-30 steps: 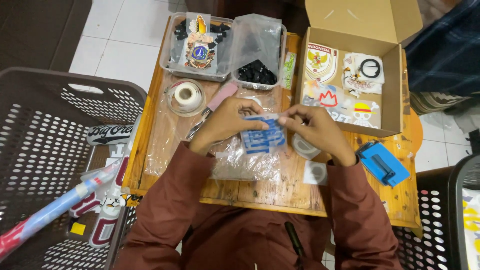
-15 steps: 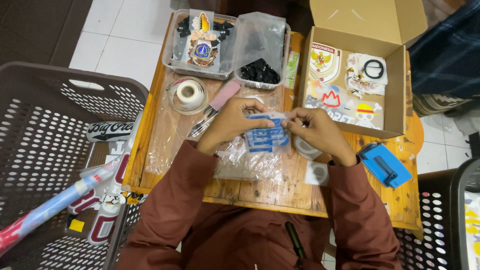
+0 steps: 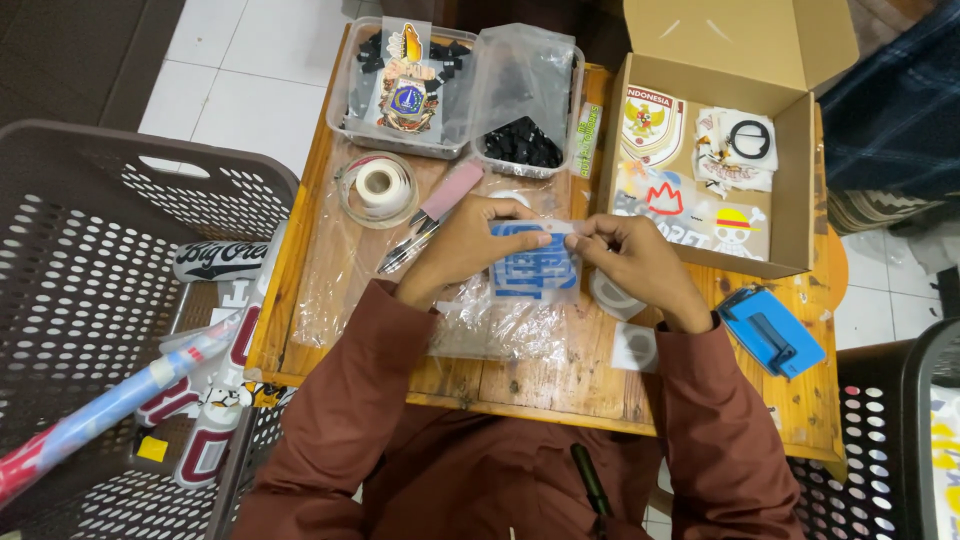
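Head view, item by item, as seen from beside the small wooden table (image 3: pixel 540 385).

Item in hand: one blue-and-white sticker (image 3: pixel 535 268) in a clear sleeve, held just above the tabletop at its middle. Left hand (image 3: pixel 470 240) pinched the top left corner between thumb and fingers; right hand (image 3: pixel 630 255) pinched the top right edge, where a pale strip lay along the sleeve's mouth. Both grips were narrow and closed on the sleeve.

Progress, as judged: sticker already inside its sleeve; the top flap looked to be mid-closing, not yet pressed flat. Sealing and setting aside appeared left to do.

Nearby stock: loose clear plastic bags (image 3: pixel 500 325) under the hands; tape roll (image 3: pixel 382 185) to the left; two clear tubs (image 3: pixel 455 85) at the far edge; open cardboard box (image 3: pixel 790 160) holding assorted stickers on the right; blue tool (image 3: pixel 770 332) at the right corner; grey laundry-style basket (image 3: pixel 90 260) beside the table.
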